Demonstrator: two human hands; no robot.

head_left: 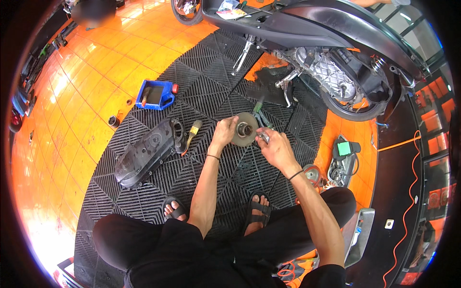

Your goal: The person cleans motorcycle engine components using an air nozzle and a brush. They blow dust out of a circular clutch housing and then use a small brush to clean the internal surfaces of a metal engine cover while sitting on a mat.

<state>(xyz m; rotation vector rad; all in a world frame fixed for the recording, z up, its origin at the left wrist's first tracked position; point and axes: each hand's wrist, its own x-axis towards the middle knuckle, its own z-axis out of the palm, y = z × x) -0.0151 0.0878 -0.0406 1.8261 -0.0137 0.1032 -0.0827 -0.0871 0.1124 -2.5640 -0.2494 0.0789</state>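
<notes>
Round grey metal disc with raised hub [246, 128] is above the black ribbed mat [247, 168]; the left hand [224, 131] grips its left edge, the right hand [278, 150] is closed around a small silvery piece [263, 137] beside it.

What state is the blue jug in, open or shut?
Open: the jug has its upward-facing side cut away, baring a dark inside and a brush.

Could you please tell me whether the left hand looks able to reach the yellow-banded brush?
Probably yes: the yellow-banded brush lies nearby on the mat with nothing between, though the left hand holds a metal disc.
</notes>
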